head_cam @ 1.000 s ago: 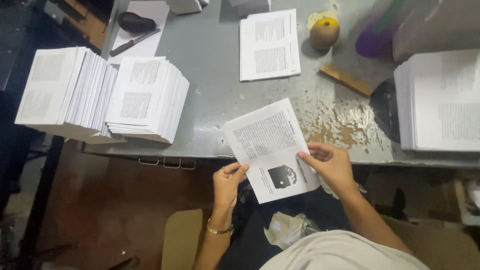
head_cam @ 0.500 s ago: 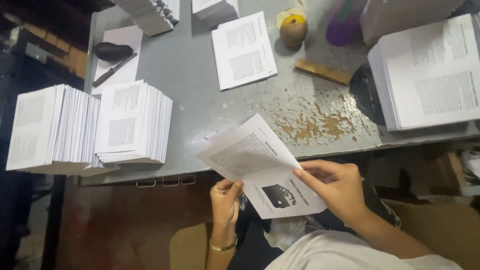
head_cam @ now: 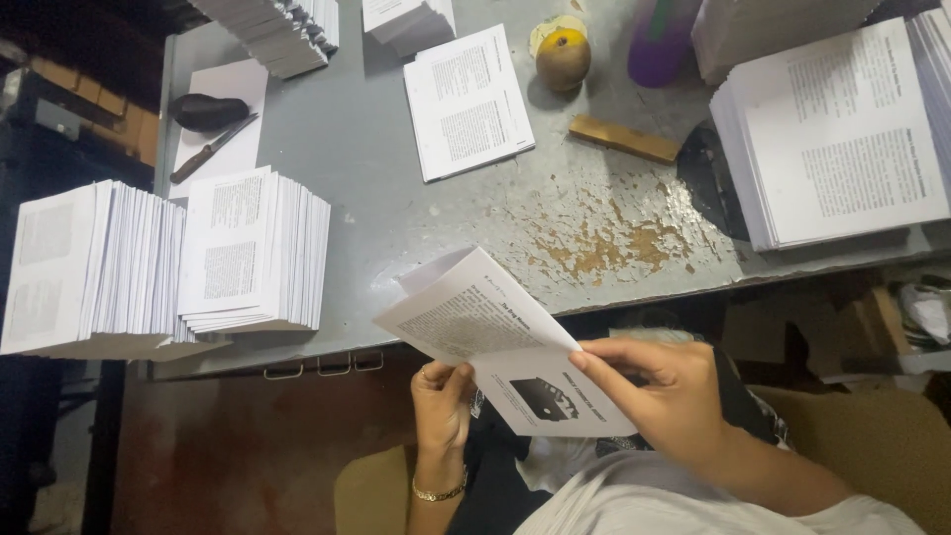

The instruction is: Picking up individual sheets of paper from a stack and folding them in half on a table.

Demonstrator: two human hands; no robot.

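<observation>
A printed white sheet (head_cam: 495, 342) with text and a small dark picture is held over my lap at the near edge of the grey metal table (head_cam: 396, 213). Its far half curls upward, partly folded. My left hand (head_cam: 441, 401), wearing a gold bracelet, pinches the sheet's lower left edge. My right hand (head_cam: 669, 396) grips the right side, fingers pressing across the sheet near the picture.
Tall stacks of folded printed sheets (head_cam: 163, 263) stand at the table's left, a big stack of flat sheets (head_cam: 837, 134) at the right, and a small pile (head_cam: 466, 99) in the middle. A wooden stick (head_cam: 624, 139), round fruit (head_cam: 563, 59), purple cup (head_cam: 659, 40) and knife (head_cam: 210, 149) lie farther back.
The view has shifted right and closer. The sheet has come down off the table edge toward my lap, and its far half has lifted and bent over under both hands.
</observation>
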